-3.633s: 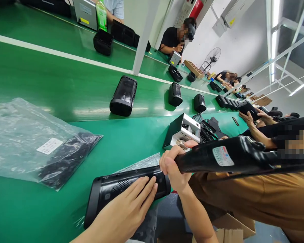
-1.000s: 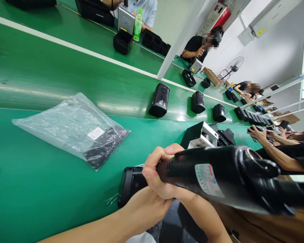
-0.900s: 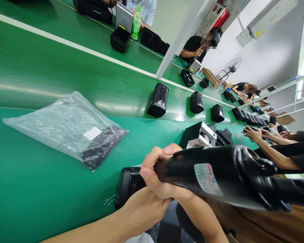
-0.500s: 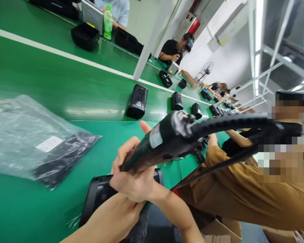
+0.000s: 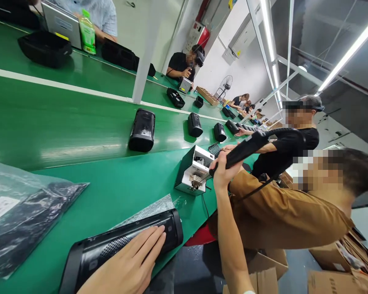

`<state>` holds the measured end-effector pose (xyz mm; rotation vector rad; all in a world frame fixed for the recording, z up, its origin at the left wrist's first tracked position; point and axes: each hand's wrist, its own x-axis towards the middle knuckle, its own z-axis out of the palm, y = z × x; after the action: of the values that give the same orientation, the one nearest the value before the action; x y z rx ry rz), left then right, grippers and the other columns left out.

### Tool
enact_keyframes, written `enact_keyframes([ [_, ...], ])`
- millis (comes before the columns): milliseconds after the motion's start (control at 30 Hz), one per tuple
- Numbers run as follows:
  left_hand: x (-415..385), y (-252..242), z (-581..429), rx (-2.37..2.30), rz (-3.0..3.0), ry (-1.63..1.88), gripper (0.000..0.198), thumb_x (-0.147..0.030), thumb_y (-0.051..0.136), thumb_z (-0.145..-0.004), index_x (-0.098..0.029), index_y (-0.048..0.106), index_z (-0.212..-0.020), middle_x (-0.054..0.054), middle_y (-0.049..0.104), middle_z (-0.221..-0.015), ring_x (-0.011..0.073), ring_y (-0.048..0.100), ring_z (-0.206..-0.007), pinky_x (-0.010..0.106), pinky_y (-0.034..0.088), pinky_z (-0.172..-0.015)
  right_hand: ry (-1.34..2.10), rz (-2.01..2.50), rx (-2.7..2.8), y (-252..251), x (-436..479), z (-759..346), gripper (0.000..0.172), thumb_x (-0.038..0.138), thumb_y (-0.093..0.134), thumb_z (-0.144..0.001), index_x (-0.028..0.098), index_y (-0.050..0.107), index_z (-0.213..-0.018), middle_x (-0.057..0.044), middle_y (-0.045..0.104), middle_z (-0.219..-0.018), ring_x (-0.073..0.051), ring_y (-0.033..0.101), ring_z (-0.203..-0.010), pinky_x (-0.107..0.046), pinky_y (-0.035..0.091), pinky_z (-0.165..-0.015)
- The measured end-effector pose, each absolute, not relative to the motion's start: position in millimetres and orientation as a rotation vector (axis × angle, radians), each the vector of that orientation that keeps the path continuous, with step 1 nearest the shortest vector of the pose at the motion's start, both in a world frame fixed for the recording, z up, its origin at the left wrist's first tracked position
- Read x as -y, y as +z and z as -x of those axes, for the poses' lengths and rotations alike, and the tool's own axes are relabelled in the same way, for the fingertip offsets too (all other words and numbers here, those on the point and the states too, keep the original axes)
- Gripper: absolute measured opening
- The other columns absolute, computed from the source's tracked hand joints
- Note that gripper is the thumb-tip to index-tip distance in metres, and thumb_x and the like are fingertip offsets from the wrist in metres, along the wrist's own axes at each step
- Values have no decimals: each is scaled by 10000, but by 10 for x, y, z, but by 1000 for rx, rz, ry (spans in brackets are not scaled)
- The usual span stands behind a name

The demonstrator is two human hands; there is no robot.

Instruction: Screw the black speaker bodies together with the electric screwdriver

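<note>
A long black speaker point(image 5: 110, 249) with a mesh grille lies on a sheet of bubble wrap point(image 5: 150, 210) at the near edge of the green table point(image 5: 110, 192). My left hand point(image 5: 131, 265) lies flat on top of it, fingers stretched along the grille, holding it down. My right hand point(image 5: 222, 173) is stretched out to the right and grips a black electric screwdriver point(image 5: 248, 147) with a cable. The screwdriver's tip points down at a small black-and-white screw feeder box point(image 5: 191, 169) on the table.
A plastic bag of black parts point(image 5: 24, 216) lies at the left. Three black speakers point(image 5: 142, 130) stand on the conveyor belt beyond. A co-worker in a brown shirt point(image 5: 282, 208) sits close on my right. Other people work farther along. Cardboard boxes point(image 5: 334, 261) sit on the floor.
My right hand has carried the screwdriver away from the speaker and out to the feeder box. My left hand now lies flat on the speaker.
</note>
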<state>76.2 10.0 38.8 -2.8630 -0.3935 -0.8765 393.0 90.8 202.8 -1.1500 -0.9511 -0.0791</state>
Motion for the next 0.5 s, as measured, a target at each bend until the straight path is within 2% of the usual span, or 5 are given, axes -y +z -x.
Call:
enact_keyframes([
  [100,-96,420,-754,377,2868,-899,507,-412,830,-889,-267,889,-1371,62,696,-1684,340,577,-1583,478,397,-1387,-23,1185,936,1893,-888,-3897,494,583,844,-932,296,477,-1097,158,552,-697,-78,524,-383,-215,477,-408],
  [233,-81,526,-803,415,2869,-935,470,-381,795,-940,-221,879,-1374,98,758,-1596,314,635,-1507,464,393,-1363,93,1185,940,1935,-682,-3735,514,526,908,-880,290,516,-1116,157,599,-708,-81,501,-351,-216,461,-376],
  [333,-87,638,-839,436,2883,-902,481,-382,724,-1026,-166,829,-1443,120,781,-1554,280,668,-1452,430,389,-1334,160,1084,929,2170,-492,-3383,380,456,873,-921,258,552,-878,158,481,-598,-69,447,-336,-191,425,-365],
  [400,-100,694,-850,420,2914,-859,507,-389,686,-1071,-120,783,-1489,133,776,-1559,264,675,-1434,413,379,-1321,268,950,1018,2381,-406,-3046,407,401,814,-967,242,535,-718,133,413,-536,-67,400,-325,-191,394,-353],
  [500,-108,734,-847,395,2968,-791,561,-398,645,-1111,-58,706,-1554,172,740,-1602,271,669,-1451,418,374,-1314,560,795,1247,2589,-390,-2479,435,461,759,-1053,270,559,-717,105,425,-508,-107,401,-331,-241,405,-351],
])
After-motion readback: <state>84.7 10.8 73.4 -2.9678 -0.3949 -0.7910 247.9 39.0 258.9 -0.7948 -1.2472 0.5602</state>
